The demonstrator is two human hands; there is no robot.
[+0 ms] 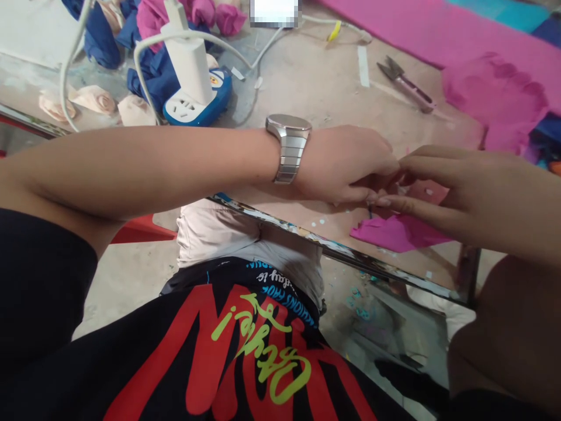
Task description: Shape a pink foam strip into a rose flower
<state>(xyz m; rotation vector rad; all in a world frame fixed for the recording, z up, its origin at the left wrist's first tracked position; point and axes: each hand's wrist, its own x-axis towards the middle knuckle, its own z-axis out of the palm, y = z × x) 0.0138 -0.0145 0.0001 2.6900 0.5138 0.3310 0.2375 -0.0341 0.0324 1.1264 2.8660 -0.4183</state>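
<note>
My left hand, with a silver watch on its wrist, reaches across the table's near edge. Its thumb and fingers are pinched together. My right hand comes from the right, fingertips pressed together and touching those of the left. Whatever is between the fingertips is too small and hidden to name; a short dark bit shows just beneath them. Under my right hand lies a piece of magenta fabric, partly covered by the fingers. Beyond the hands, thread snips rest on the table with their blades apart.
A blue-and-white power strip carries a white charger and a looping cable. Cream fabric rosettes and navy fabric pieces sit at left. A long pink cloth covers the far right. The table edge runs before me.
</note>
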